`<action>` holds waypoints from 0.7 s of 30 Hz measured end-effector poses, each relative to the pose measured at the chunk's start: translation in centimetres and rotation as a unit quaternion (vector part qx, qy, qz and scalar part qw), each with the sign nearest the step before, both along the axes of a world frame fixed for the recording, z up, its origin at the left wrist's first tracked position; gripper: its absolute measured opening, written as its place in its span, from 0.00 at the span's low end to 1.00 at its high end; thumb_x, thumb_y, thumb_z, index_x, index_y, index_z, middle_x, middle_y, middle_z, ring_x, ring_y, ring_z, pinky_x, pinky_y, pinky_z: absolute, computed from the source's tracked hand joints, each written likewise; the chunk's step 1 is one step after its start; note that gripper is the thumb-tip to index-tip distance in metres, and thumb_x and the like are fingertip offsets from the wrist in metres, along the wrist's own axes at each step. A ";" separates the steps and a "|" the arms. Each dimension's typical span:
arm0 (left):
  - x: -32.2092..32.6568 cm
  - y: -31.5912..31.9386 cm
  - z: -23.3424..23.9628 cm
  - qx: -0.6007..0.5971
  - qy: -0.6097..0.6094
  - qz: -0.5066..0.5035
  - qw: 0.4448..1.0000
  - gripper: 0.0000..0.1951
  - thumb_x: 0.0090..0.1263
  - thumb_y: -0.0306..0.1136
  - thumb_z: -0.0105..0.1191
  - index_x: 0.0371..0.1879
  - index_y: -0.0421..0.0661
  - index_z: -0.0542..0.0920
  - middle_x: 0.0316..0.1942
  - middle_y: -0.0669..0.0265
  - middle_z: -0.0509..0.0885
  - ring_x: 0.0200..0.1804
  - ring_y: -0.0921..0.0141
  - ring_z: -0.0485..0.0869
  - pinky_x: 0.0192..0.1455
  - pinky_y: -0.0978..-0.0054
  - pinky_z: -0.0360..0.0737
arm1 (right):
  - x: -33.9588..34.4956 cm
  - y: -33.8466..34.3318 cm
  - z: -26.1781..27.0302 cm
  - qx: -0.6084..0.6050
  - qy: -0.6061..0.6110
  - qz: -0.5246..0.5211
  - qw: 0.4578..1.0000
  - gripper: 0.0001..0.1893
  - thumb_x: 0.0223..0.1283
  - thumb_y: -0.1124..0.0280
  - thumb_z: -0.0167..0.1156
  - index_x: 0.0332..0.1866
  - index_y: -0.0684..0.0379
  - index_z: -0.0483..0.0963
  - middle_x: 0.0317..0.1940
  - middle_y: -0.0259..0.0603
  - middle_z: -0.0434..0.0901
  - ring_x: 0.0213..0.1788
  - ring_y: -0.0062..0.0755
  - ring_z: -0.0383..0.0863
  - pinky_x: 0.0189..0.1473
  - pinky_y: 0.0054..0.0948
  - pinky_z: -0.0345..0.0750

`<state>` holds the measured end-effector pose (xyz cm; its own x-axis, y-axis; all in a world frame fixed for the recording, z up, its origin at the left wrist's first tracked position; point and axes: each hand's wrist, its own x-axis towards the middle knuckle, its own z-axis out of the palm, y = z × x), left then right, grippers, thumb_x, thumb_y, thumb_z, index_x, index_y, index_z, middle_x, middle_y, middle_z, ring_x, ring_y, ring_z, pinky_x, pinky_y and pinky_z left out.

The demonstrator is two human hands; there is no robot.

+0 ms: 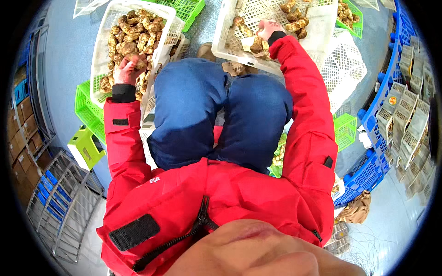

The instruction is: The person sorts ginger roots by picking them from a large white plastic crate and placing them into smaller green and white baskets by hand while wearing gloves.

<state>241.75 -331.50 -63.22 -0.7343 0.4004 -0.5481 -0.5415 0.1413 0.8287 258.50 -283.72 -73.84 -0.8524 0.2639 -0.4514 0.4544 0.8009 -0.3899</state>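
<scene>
A white plastic crate full of brown and cream mushrooms stands at the left. My left hand is inside it with its fingers closed around a mushroom. A second white crate, at the upper right, holds fewer mushrooms, scattered over its mesh floor. My right hand is in that crate, its back to the camera, beside a pale piece of paper or card and several mushrooms. The fingers of my right hand are partly hidden, so whether they grip anything does not show.
Green baskets stand beside the left crate, near a green and white step stool. A white mesh crate and a green basket lie right of my right arm. Blue plastic pallets and a metal cage trolley flank the floor.
</scene>
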 end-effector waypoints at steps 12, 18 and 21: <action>6.2 2.3 0.9 -0.357 0.556 -0.168 0.731 0.30 0.51 0.42 0.61 0.52 0.40 0.69 0.52 0.48 0.70 0.54 0.53 0.69 0.58 0.63 0.66 | -1.2 -1.6 1.6 0.030 -0.204 0.003 0.978 0.26 0.39 0.53 0.57 0.43 0.62 0.75 0.40 0.55 0.78 0.45 0.47 0.78 0.50 0.35 0.72; 8.3 -0.3 -5.7 -0.364 0.427 -0.159 0.812 0.27 0.53 0.42 0.59 0.50 0.41 0.70 0.49 0.48 0.72 0.50 0.52 0.72 0.53 0.64 0.71 | -0.6 -0.1 1.1 0.089 -0.216 -0.055 0.971 0.23 0.35 0.57 0.60 0.38 0.61 0.77 0.34 0.49 0.80 0.42 0.40 0.80 0.48 0.31 0.73; 9.3 -2.7 -7.4 -0.194 0.347 -0.038 0.917 0.25 0.56 0.36 0.59 0.52 0.40 0.69 0.43 0.55 0.76 0.47 0.63 0.76 0.49 0.70 0.73 | -2.1 0.6 3.7 -0.059 0.020 -0.196 0.979 0.27 0.35 0.51 0.63 0.38 0.63 0.77 0.38 0.50 0.80 0.44 0.43 0.78 0.49 0.33 0.72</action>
<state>251.06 -334.23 -70.63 -0.9381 0.3390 -0.0716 0.1208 0.5139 0.8493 256.39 -283.08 -70.09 -0.7136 0.5219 -0.4673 0.7004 0.5166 -0.4925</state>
